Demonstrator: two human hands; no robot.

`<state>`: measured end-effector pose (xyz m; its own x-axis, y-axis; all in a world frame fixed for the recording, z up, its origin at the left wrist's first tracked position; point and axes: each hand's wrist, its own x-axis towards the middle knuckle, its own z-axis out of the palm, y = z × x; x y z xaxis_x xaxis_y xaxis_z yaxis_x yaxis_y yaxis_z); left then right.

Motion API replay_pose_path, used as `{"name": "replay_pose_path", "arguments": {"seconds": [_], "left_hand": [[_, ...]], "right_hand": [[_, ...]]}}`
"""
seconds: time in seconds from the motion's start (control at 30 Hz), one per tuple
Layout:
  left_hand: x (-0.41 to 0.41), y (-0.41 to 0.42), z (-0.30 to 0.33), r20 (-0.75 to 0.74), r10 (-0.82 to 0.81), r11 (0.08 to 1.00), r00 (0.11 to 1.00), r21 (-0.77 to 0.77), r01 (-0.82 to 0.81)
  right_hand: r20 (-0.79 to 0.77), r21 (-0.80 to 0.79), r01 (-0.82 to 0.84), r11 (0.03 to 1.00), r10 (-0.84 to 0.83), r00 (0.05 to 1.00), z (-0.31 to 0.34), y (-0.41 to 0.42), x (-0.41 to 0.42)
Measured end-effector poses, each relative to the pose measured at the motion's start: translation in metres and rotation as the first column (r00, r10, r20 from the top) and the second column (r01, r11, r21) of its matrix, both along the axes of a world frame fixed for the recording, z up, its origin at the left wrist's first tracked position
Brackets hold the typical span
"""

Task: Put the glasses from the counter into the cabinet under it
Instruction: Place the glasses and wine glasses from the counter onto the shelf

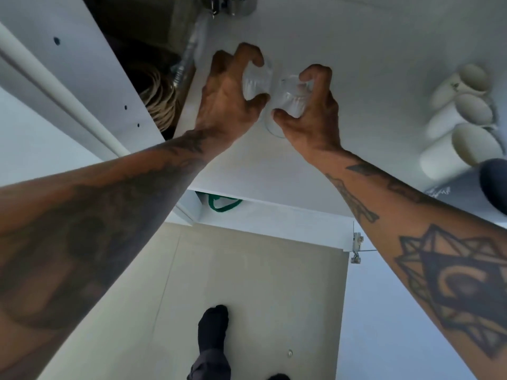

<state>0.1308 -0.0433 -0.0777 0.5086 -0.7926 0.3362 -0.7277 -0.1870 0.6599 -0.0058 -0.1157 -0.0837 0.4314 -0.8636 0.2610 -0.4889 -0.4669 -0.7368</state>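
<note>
Step in hand: pickup from the counter (356, 50), both hands at once. Nothing is in the cabinet yet as far as this view shows.

Left hand (227, 102), centre-top of frame: fingers curled round a clear glass (256, 80), thumb low, fingertips hooked over the far side. Clamped on it, or very nearly.

Right hand (307, 111), just right of it: same claw grip on a second clear glass (293, 97), thumb at lower left, fingers over the top. The two glasses sit just beside each other, possibly touching. There's a faint round outline below the hands that may be a third glass or only a base reflection; too washed out to call. Can't tell either whether the glasses are off the counter or resting on it.

Three white mugs (461, 111) stand in a row at the right edge of frame, well apart from the hands, not part of the job.

The cabinet opening (227, 207) is below the counter edge, mid-frame, with something green (223, 204) just inside. An open door panel (82, 78) runs along the upper left.

Next move, my read: lift both clear, pull back over the counter edge, drop low and reach in. Needs a firm grip on slick glass, the two kept from knocking together, and care past that open door on the left.
</note>
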Motion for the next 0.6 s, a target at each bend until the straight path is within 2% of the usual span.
{"name": "replay_pose_path", "arguments": {"seconds": [0.2,0.37,0.47,0.53,0.6], "left_hand": [[-0.001,0.003,-0.011,-0.003,-0.018,1.000,1.000,0.000,0.018],[-0.005,0.031,0.001,0.050,-0.034,0.999,0.998,-0.007,0.034],[-0.014,0.073,0.019,0.072,-0.029,1.000,0.997,0.014,0.028],[-0.021,0.107,0.040,0.023,-0.023,1.000,0.999,0.020,0.023],[-0.027,0.151,0.066,-0.024,0.000,1.000,1.000,0.023,0.000]], "right_hand": [[-0.026,0.018,0.003,1.000,-0.003,1.000,-0.001,0.000,0.002],[-0.035,-0.013,0.010,1.000,-0.010,0.999,0.028,0.022,-0.014],[-0.059,0.062,0.046,0.997,-0.043,0.997,0.059,0.060,-0.029],[-0.070,0.113,0.068,0.991,-0.060,0.996,0.086,0.093,-0.038],[-0.105,0.238,0.034,0.971,-0.009,0.994,0.117,0.130,-0.050]]}}
